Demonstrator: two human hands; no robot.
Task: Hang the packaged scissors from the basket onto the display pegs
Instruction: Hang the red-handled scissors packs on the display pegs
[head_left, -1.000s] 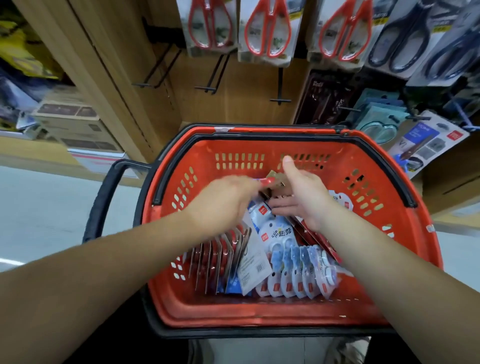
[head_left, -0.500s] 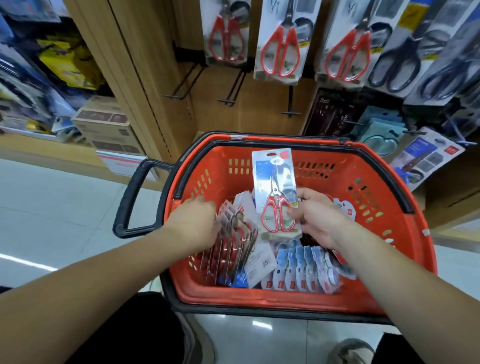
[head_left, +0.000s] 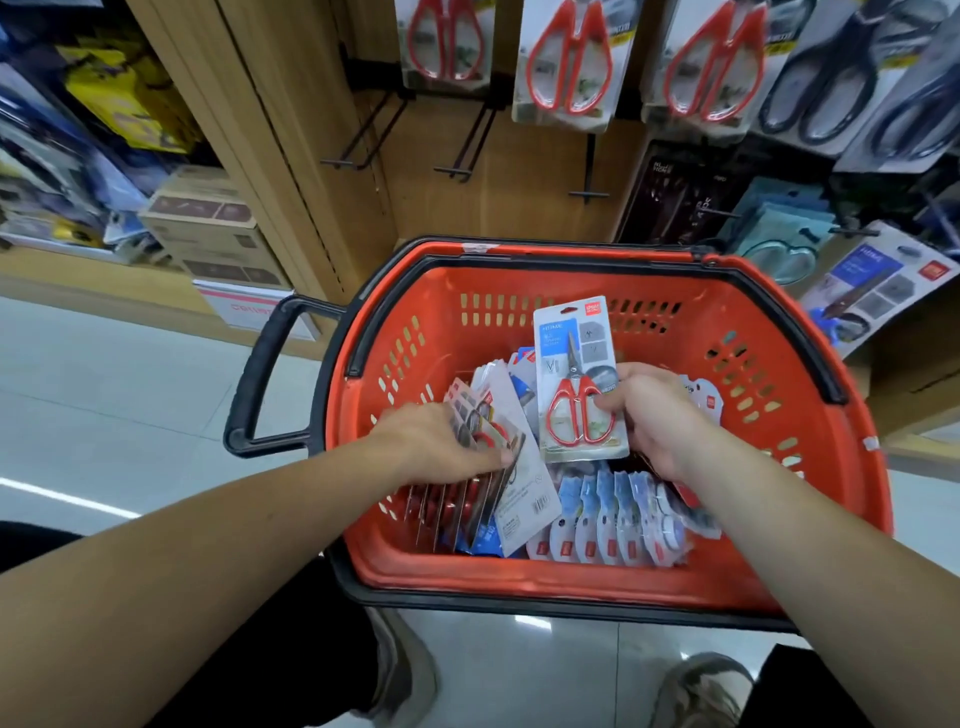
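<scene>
A red basket (head_left: 810, 525) stands below me, filled with carded packs. My right hand (head_left: 649, 415) pinches one pack of red-handled scissors (head_left: 576, 384) by its right edge and holds it upright above the other goods. My left hand (head_left: 436, 441) reaches into a row of upright scissors packs (head_left: 483, 483) on the basket's left side, fingers curled round several of them. On the wooden panel above, three black display pegs (head_left: 363, 140) (head_left: 472, 145) (head_left: 589, 166) stick out bare.
More red scissors packs (head_left: 569, 57) and black scissors packs (head_left: 826, 67) hang higher up. A row of small blue-and-white packs (head_left: 613, 514) fills the basket's front right. The black basket handle (head_left: 260, 379) juts left. Cardboard boxes (head_left: 208, 223) sit on the low shelf at left.
My right hand has lifted one red scissors pack out of the pile and holds it upright. My left hand moved left and down into the row of packs. The view has tilted upward.
</scene>
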